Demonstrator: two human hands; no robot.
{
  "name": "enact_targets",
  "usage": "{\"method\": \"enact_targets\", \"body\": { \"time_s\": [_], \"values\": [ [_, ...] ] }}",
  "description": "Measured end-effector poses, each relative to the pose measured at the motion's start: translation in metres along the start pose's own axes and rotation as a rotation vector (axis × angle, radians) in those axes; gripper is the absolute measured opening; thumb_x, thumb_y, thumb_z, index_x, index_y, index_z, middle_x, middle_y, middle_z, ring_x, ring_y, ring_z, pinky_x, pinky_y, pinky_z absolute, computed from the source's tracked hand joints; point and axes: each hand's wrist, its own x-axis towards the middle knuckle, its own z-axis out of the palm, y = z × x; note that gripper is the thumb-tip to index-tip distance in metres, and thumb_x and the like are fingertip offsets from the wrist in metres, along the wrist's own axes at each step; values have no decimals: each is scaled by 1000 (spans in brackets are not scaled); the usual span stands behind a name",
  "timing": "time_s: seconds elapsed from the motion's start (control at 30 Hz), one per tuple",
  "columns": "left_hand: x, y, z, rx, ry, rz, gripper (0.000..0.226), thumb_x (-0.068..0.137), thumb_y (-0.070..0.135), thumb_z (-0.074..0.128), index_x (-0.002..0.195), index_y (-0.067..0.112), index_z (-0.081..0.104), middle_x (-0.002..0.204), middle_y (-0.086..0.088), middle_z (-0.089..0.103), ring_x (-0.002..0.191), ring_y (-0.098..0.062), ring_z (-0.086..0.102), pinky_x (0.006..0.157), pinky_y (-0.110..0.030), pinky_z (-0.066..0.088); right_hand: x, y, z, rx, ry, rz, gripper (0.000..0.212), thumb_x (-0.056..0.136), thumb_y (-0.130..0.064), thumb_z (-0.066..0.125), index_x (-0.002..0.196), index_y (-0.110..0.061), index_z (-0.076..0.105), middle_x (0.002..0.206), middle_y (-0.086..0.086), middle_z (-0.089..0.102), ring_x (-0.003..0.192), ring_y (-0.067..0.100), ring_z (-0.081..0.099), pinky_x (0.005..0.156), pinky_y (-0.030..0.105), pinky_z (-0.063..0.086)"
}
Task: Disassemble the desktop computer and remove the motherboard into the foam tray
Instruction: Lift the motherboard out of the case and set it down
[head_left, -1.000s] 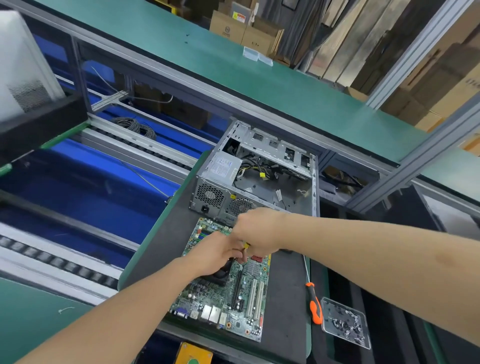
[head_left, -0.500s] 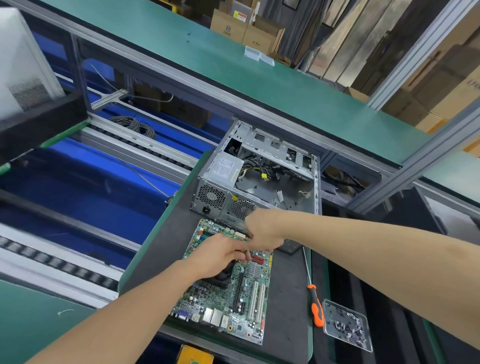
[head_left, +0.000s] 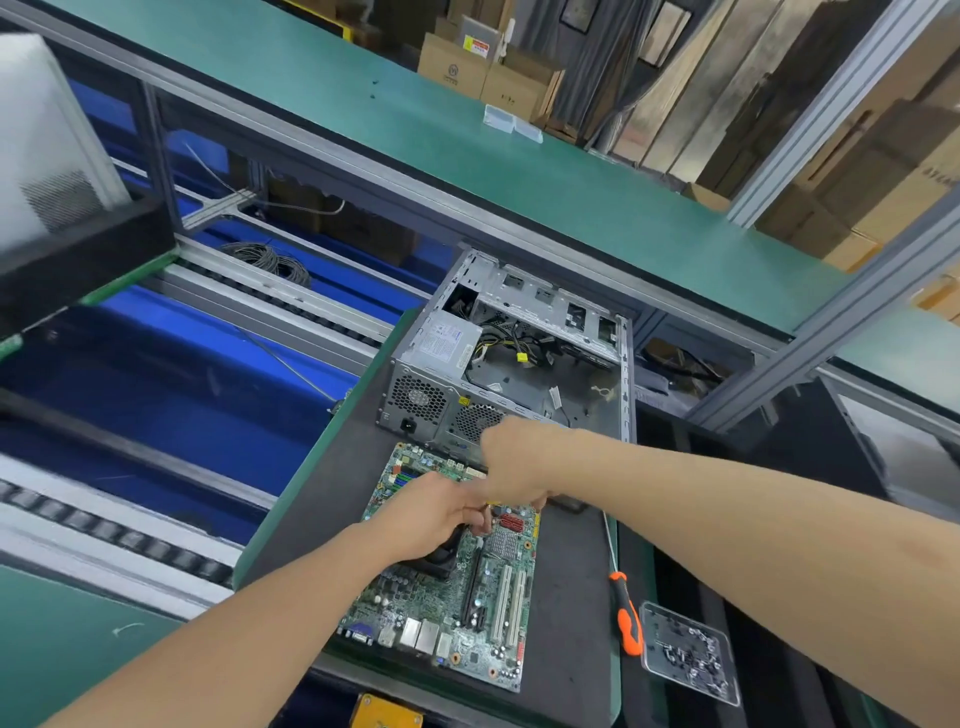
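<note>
The green motherboard (head_left: 452, 597) lies flat on a dark mat (head_left: 566, 597), just in front of the open grey computer case (head_left: 498, 364). Both my hands meet over the board's far middle. My right hand (head_left: 514, 467) reaches in from the right with curled fingers and pinches a small yellow connector (head_left: 491, 503). My left hand (head_left: 431, 514) lies over the black cooler (head_left: 441, 558), its fingertips curled down right beside that connector. What those fingertips hold is hidden.
An orange-handled screwdriver (head_left: 626, 613) and a clear screw tray (head_left: 691, 660) lie right of the board. A black tray holding a white block (head_left: 78, 244) stands at the far left. Blue conveyor channels (head_left: 156, 374) run left, and a green shelf (head_left: 519, 171) passes behind the case.
Both hands stay over the same spot on the board. My right hand has shifted slightly right and away from me.
</note>
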Motion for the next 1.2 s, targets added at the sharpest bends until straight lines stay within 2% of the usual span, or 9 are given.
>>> {"method": "enact_targets", "body": {
  "time_s": [0.1, 0.17, 0.37, 0.5, 0.6, 0.73, 0.87, 1.07, 1.2],
  "values": [
    [1, 1, -1, 49, -20, 15, 23, 105, 18, 57, 101, 15, 80, 100, 4, 79, 94, -11, 72, 92, -32, 55, 10, -1, -5, 369, -401, 307, 51, 110, -48, 34, 100, -5, 60, 76, 11, 67, 45, 13, 34, 38, 19, 30],
    [0, 1, -3, 91, -29, 26, 23, 105, 26, 57, 101, 23, 80, 101, 10, 78, 93, -9, 71, 89, -32, 55, 15, -1, -2, 443, -461, 301, 40, 113, -34, 36, 97, -7, 60, 77, 8, 59, 51, 11, 28, 35, 17, 26],
    [0, 1, -4, 22, -18, 17, 20, 105, 27, 58, 113, 31, 77, 102, 18, 77, 92, 6, 67, 83, -10, 47, 11, 3, -3, -206, -136, -82, 48, 105, -35, 50, 71, -8, 69, 69, 3, 70, 50, 16, 55, 55, 26, 51],
    [2, 1, -4, 56, -43, -4, 22, 104, 31, 57, 109, 27, 78, 105, 13, 78, 98, -5, 68, 87, -24, 50, -4, 1, 3, -709, 129, -487, 15, 98, -18, 61, 83, -16, 59, 61, -1, 46, 55, 19, 46, 49, 29, 40],
    [1, 2, -4, 97, -50, -20, 23, 104, 32, 58, 108, 25, 80, 104, 10, 79, 98, -10, 70, 90, -27, 53, -10, 2, 7, -829, 182, -591, 19, 91, -12, 66, 79, -17, 53, 58, -3, 36, 52, 18, 43, 52, 30, 41],
    [-1, 5, -3, 65, 4, -5, 23, 102, 27, 59, 99, 21, 81, 84, 22, 76, 73, 5, 65, 77, -19, 53, -6, 3, 8, -109, 138, -85, 51, 100, -47, 55, 68, -8, 51, 62, 7, 54, 45, 22, 51, 42, 24, 37],
    [0, 6, -4, 118, -20, -18, 25, 104, 33, 57, 95, 24, 78, 89, 11, 77, 79, -6, 67, 71, -27, 50, 10, -1, -1, 376, -386, 340, 42, 112, -29, 31, 96, 0, 56, 83, 8, 68, 49, 15, 37, 39, 22, 29],
    [1, 2, -4, 138, -47, -23, 24, 104, 38, 55, 109, 32, 77, 96, 7, 78, 83, -13, 67, 80, -33, 54, 10, -11, -5, -422, -97, -126, 39, 105, -28, 48, 77, -8, 68, 68, 0, 64, 51, 14, 50, 39, 22, 38],
    [2, 1, -4, 133, -49, -25, 24, 104, 39, 54, 105, 31, 76, 99, 11, 77, 92, -11, 69, 88, -36, 54, 7, 2, 7, -664, 139, -407, 24, 100, -20, 59, 78, -14, 51, 65, 1, 46, 59, 25, 54, 49, 30, 42]
  ]
}}
